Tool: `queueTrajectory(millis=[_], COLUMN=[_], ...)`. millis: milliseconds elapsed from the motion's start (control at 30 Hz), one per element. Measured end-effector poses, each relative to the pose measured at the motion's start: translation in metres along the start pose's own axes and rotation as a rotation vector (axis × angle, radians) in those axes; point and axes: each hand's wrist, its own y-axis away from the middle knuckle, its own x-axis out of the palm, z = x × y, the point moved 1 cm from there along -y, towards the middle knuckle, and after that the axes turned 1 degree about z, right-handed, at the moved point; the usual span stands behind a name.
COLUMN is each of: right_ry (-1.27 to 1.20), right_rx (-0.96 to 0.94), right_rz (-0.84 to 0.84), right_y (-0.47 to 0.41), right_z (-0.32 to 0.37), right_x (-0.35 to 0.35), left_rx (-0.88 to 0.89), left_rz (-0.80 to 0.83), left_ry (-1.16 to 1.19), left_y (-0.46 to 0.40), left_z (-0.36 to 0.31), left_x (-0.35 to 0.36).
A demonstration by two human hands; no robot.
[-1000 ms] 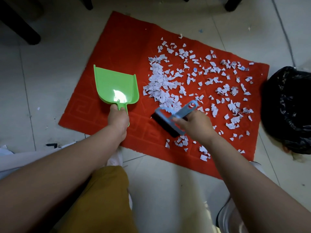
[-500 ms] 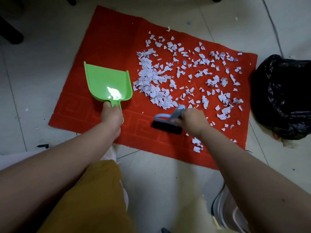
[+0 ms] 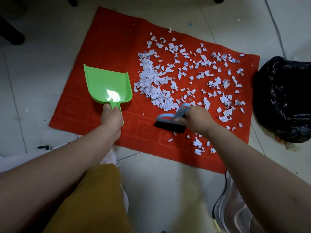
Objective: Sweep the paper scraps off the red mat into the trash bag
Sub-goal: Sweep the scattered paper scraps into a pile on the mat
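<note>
A red mat (image 3: 117,41) lies on the tiled floor. White paper scraps (image 3: 185,76) cover its right half, thickest in a strip just right of the dustpan. My left hand (image 3: 111,119) grips the handle of an empty green dustpan (image 3: 106,85) that rests flat on the mat, its mouth facing away from me. My right hand (image 3: 196,119) holds a blue hand brush (image 3: 171,122) with black bristles down on the mat near the front edge. A few scraps (image 3: 199,146) lie in front of the brush. A black trash bag (image 3: 284,98) sits open at the mat's right edge.
Dark furniture legs (image 3: 11,33) stand at the far left and along the top. My yellow-trousered knee (image 3: 94,199) and a pale shoe (image 3: 235,214) are close to the mat's near edge. Bare pale tiles (image 3: 40,73) surround the mat.
The brush has swung from tilted to bristles flat on the mat near the front edge, drifting slightly left. The dustpan hand holds its place. The view shifted a little.
</note>
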Motion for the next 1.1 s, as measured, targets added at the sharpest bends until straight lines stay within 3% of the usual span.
queueTrajectory(millis=[200, 333, 500, 600, 867, 1033, 1100], right_ry=[-0.097, -0.288, -0.13, -0.076, -0.182, -0.185, -0.158], right_rx=[0.015, -0.008, -0.065, -0.031, 0.035, 0.002, 0.005], right_rz=[-0.215, 0.037, 0.315, 0.263, -0.136, 0.096, 0.1], right_y=[-0.025, -0.005, 0.015, 0.012, -0.003, 0.007, 0.005], right_z=[0.001, 0.003, 0.0, -0.001, -0.004, -0.006, -0.005], right_x=[-0.042, -0.037, 0.003, 0.012, -0.03, -0.015, -0.007], left_rx=[0.006, -0.001, 0.013, 0.014, 0.003, 0.009, 0.012], left_rz=[-0.003, -0.002, 0.002, -0.004, 0.004, 0.007, 0.009], left_ry=[0.02, 0.02, 0.017, 0.006, 0.008, 0.013, 0.016], left_y=[-0.001, -0.001, 0.001, 0.001, 0.0, 0.0, 0.002], left_z=[0.0, -0.002, -0.003, -0.001, -0.001, -0.004, -0.003], left_x=[0.003, 0.003, 0.002, 0.001, 0.007, 0.009, 0.009])
